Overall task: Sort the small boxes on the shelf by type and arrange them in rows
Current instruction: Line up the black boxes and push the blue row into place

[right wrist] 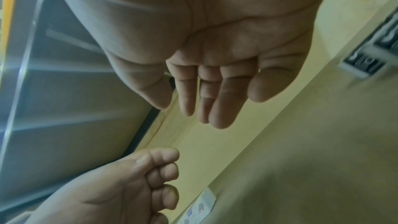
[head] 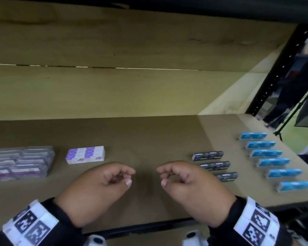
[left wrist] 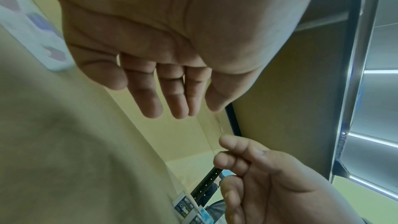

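Both hands, left (head: 103,185) and right (head: 187,183), hovered empty and loosely curled above the shelf (head: 149,135), between the purple-and-white boxes (head: 85,155) and dark boxes (head: 214,165); sorting looked nearly complete, next move likely straightening rows.

Print on the grey boxes (head: 20,162) is blurred beyond reading; the third black box (head: 227,176) is partly hidden behind the right hand (head: 190,189).
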